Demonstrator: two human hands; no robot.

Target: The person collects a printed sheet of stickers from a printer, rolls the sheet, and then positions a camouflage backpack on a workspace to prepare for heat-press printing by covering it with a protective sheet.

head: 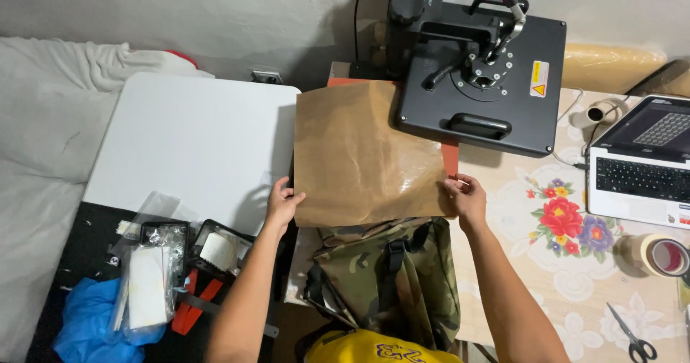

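A crinkled brown paper sheet (363, 154) is held flat at the centre of the frame, its lower corners pinched by both hands. The left hand (282, 203) is closed on the lower left corner, the right hand (466, 196) on the lower right corner, fingers narrow around the edge. The sheet's upper right corner is tucked under the black heat press (480, 75), whose swung-aside top plate fills the upper centre; a strip of orange pad (450, 158) shows just beside the sheet's right edge. Open room is left on the white board (190, 144) at the left, which is bare and smooth. Below the sheet a camouflage fabric bag (392, 277) lies in soft folds. On the press, a small yellow and white warning label (539, 79) is seen at the upper right. At the right, a floral tablecloth (568, 262) carries a laptop (642, 165), a tape roll (658, 255) and scissors (632, 338). Clear plastic packets (154, 262) are piled at lower left.
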